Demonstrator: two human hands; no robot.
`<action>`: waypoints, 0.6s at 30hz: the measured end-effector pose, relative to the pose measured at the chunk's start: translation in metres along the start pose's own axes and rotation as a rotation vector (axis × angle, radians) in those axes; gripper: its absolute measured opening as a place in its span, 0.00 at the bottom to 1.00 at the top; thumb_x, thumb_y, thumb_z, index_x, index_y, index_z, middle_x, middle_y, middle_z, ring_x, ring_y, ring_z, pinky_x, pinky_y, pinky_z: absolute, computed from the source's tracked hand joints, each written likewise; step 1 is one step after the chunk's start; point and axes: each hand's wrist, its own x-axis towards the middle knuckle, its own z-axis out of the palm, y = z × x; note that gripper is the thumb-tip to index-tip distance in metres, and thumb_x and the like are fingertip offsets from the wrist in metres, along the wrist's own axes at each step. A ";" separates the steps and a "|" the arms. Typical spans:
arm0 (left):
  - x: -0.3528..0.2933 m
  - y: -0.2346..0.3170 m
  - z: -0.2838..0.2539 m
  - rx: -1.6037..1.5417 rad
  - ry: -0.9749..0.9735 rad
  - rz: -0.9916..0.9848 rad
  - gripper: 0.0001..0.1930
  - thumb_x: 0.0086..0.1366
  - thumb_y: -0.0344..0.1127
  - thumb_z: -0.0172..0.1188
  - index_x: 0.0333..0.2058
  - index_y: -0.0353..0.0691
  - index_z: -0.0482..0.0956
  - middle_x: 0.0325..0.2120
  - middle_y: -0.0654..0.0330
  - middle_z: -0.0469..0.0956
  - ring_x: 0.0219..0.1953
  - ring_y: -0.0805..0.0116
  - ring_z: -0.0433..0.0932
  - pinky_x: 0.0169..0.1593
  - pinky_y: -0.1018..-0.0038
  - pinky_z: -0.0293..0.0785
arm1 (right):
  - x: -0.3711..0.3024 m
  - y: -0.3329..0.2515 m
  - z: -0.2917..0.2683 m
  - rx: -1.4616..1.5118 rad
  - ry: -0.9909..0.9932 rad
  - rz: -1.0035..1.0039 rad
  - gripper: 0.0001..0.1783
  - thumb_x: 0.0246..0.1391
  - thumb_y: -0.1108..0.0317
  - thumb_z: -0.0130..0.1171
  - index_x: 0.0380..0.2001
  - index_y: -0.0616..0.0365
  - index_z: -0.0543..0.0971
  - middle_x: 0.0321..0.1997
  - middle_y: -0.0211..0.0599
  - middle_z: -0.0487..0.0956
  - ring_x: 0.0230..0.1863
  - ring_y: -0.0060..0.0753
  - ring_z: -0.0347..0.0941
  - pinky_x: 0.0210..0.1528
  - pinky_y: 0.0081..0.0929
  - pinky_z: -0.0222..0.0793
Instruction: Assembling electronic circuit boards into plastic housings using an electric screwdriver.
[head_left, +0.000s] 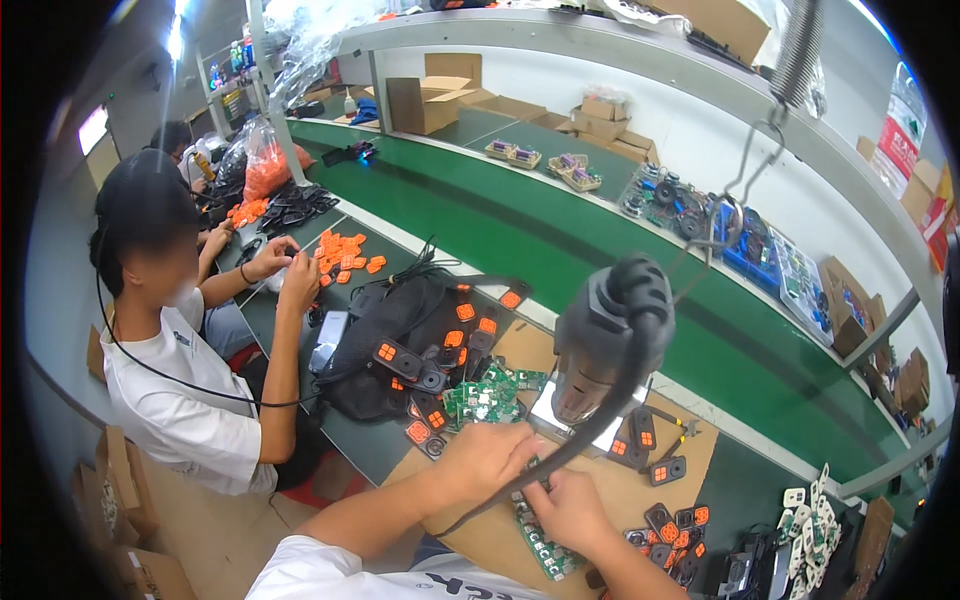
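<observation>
A long green circuit board strip (pixel 545 549) lies tilted over the brown cardboard sheet in front of me. My right hand (pixel 575 508) is closed on its side, thumb pointing up along it. My left hand (pixel 488 462) is closed at the strip's far end, its fingertips partly hidden by the black cable. Beyond my hands hangs a grey electric screwdriver (pixel 610 335), nose down, over a bright white flat panel (pixel 598 436). A heap of small green circuit boards (pixel 484 396) sits just past my left hand.
Black housings with orange pads (pixel 398 357) spread at left, more (pixel 668 533) at right. Cutting pliers (pixel 686 428) lie on the cardboard. A heap of white pieces (pixel 808 530) stands far right. A coworker (pixel 170 400) handles parts at left. A green conveyor belt (pixel 470 250) runs behind.
</observation>
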 end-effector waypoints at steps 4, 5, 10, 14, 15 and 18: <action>-0.003 -0.002 -0.011 -0.190 -0.028 -0.035 0.15 0.71 0.39 0.52 0.28 0.36 0.77 0.16 0.50 0.72 0.20 0.50 0.74 0.26 0.63 0.68 | 0.001 0.000 0.005 -0.191 0.054 -0.249 0.23 0.61 0.50 0.59 0.27 0.62 0.73 0.17 0.50 0.75 0.20 0.56 0.75 0.24 0.44 0.69; -0.001 -0.003 -0.014 -0.240 -0.098 -0.086 0.15 0.72 0.39 0.51 0.28 0.36 0.77 0.16 0.53 0.72 0.19 0.56 0.74 0.26 0.64 0.68 | 0.001 0.000 0.008 -0.215 0.083 -0.270 0.22 0.61 0.50 0.60 0.29 0.62 0.73 0.18 0.49 0.75 0.21 0.56 0.75 0.25 0.45 0.70; 0.012 -0.020 -0.022 -0.751 -0.189 -0.503 0.25 0.75 0.49 0.48 0.25 0.33 0.77 0.14 0.65 0.69 0.20 0.79 0.68 0.24 0.70 0.65 | 0.008 0.014 0.008 -0.303 0.143 -0.553 0.19 0.62 0.53 0.59 0.37 0.61 0.74 0.18 0.46 0.77 0.21 0.53 0.77 0.25 0.41 0.72; 0.026 -0.025 -0.033 0.124 0.128 -0.024 0.20 0.72 0.47 0.51 0.30 0.36 0.80 0.25 0.54 0.77 0.29 0.52 0.75 0.35 0.62 0.71 | 0.009 0.010 0.007 0.404 0.072 0.009 0.18 0.63 0.60 0.59 0.49 0.61 0.74 0.29 0.41 0.81 0.22 0.37 0.79 0.30 0.31 0.76; 0.030 -0.028 -0.031 0.305 0.144 0.014 0.18 0.71 0.46 0.52 0.33 0.36 0.81 0.31 0.52 0.78 0.35 0.47 0.76 0.39 0.59 0.72 | 0.012 0.012 0.006 0.703 0.085 0.004 0.20 0.63 0.62 0.59 0.53 0.62 0.73 0.34 0.40 0.82 0.23 0.32 0.79 0.32 0.28 0.77; 0.028 -0.024 -0.021 0.278 0.068 0.079 0.19 0.65 0.49 0.58 0.41 0.37 0.82 0.39 0.49 0.77 0.43 0.45 0.74 0.47 0.56 0.71 | 0.012 0.019 0.002 0.575 0.068 -0.055 0.21 0.63 0.65 0.59 0.56 0.62 0.72 0.44 0.40 0.80 0.32 0.26 0.80 0.37 0.25 0.79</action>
